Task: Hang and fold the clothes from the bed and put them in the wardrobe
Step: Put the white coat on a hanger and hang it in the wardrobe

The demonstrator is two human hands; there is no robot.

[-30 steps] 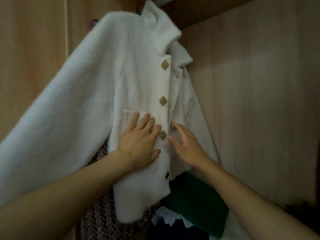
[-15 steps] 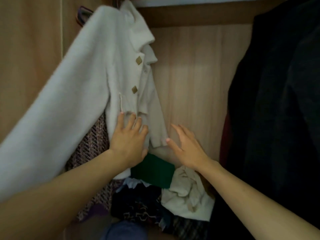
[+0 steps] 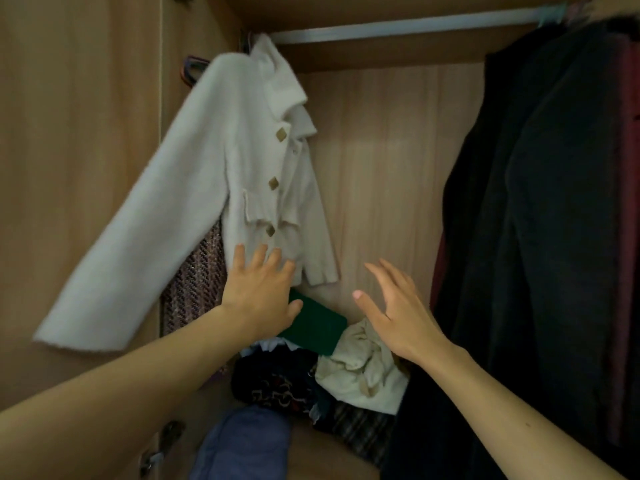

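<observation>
Fingers [image 3: 258, 258] of the left hand [image 3: 259, 292] lie straight and spread against the hem of the white jacket [image 3: 249, 168], hung from the rail [image 3: 398, 27] at the wardrobe's far left. The right hand [image 3: 398, 313] hovers splayed, holding nothing. The jacket tilts (1 sleeve juts outward), so a careless push could probably slip it loose from the rail. A tweed garment [image 3: 197, 278] behind, dark coats [image 3: 554, 202] to the right and a loose heap [image 3: 360, 368] below crowd it.

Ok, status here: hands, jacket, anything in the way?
Left hand open, fingers at jacket hem. Right hand open, off it. Jacket hangs at rail left end. Dark coats at right, apart.
</observation>
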